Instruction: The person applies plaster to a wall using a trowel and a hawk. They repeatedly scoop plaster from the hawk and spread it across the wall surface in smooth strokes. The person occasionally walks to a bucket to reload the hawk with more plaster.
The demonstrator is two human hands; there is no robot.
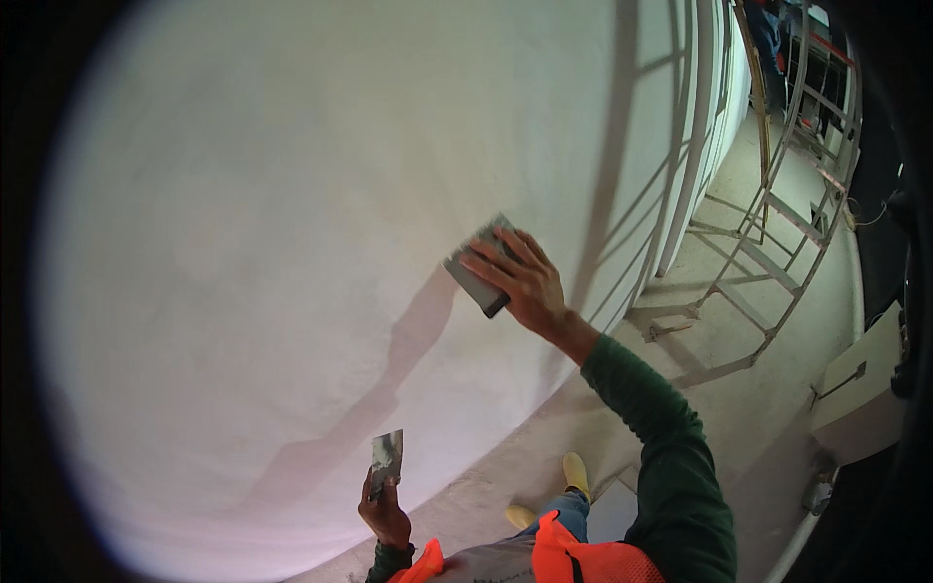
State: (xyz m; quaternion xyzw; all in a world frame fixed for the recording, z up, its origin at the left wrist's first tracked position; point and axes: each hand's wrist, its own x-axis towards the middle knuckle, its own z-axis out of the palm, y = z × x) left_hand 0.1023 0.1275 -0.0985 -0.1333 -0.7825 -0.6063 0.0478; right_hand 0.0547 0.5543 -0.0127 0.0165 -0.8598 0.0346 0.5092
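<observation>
My right hand (525,282) reaches up and grips a wide grey scraper (474,282) with a dark back edge. Its fingers lie spread across the blade, which is against or very near the pale wall (272,214). Low on the left, my left hand (387,515) is closed around a smaller putty knife (388,449). That blade points upward and carries whitish smears. The lower part of this knife is hidden in the fingers.
A metal stepladder (777,243) stands on the dusty floor (680,330) to the right. Near its foot lies a small tool (671,327). A pale box (860,389) sits at the right edge. Below are my yellow boots (575,473), and a flat pale panel (614,510) lies beside them.
</observation>
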